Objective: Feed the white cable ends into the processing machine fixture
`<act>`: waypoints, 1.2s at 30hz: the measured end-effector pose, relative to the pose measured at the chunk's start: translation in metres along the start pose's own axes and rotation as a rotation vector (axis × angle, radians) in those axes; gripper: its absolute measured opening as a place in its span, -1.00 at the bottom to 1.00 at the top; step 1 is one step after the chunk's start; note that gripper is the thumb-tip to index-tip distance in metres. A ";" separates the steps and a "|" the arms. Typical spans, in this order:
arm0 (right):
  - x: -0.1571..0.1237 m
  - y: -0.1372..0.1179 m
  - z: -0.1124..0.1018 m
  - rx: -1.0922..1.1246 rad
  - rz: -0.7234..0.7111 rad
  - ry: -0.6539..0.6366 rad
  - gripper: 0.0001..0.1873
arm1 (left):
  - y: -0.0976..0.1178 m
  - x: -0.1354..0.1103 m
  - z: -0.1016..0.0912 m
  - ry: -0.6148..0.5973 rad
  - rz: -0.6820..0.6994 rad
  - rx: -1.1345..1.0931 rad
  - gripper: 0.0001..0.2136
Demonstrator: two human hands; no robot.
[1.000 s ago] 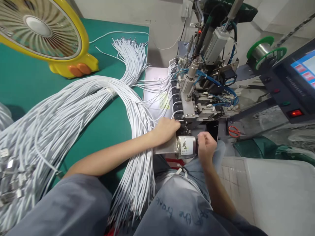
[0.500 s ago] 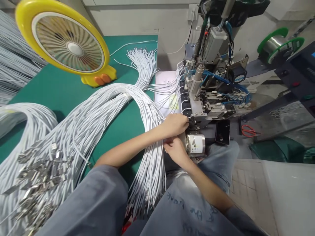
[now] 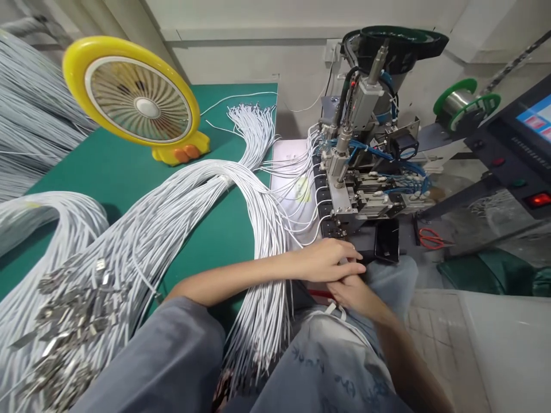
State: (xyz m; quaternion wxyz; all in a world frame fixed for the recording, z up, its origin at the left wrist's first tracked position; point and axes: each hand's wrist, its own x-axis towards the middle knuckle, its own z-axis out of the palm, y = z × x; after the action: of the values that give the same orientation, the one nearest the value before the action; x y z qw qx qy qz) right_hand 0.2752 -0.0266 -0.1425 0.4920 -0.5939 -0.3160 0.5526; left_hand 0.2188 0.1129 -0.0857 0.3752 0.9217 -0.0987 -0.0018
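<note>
My left hand (image 3: 333, 261) reaches across the bundle of white cables (image 3: 269, 229), with its fingers stretched out and apart. It lies partly over my right hand (image 3: 355, 292), just in front of the machine's near end. The left hand covers most of the right hand's fingers, so whatever they may hold is hidden. Several white cables run from the bundle into a row of black holders (image 3: 322, 189) on the machine (image 3: 344, 166). The nearest cable (image 3: 316, 236) loops up into the row just beyond my left hand.
On the green table (image 3: 224, 229) stands a yellow fan (image 3: 146, 106). More cables with metal ends (image 3: 77, 321) lie at left. A phone (image 3: 387, 241), red-handled scissors (image 3: 433, 238) and a wire spool (image 3: 462, 106) are to the right, beside a control panel (image 3: 520, 149).
My left hand has drawn back from the holders toward me and to the right, over my right hand. The nearest cable now shows in the row. The labelled tin is now covered.
</note>
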 end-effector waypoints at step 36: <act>0.014 -0.016 -0.032 0.000 -0.510 0.728 -0.85 | -0.025 0.006 0.009 0.394 0.093 -0.203 -0.85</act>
State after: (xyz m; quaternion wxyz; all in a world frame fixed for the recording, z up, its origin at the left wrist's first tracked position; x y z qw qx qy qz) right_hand 0.3117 -0.0166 -0.1358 0.6917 -0.6529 -0.2586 0.1684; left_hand 0.2285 0.1227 -0.1092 0.4778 0.8561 -0.0654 0.1856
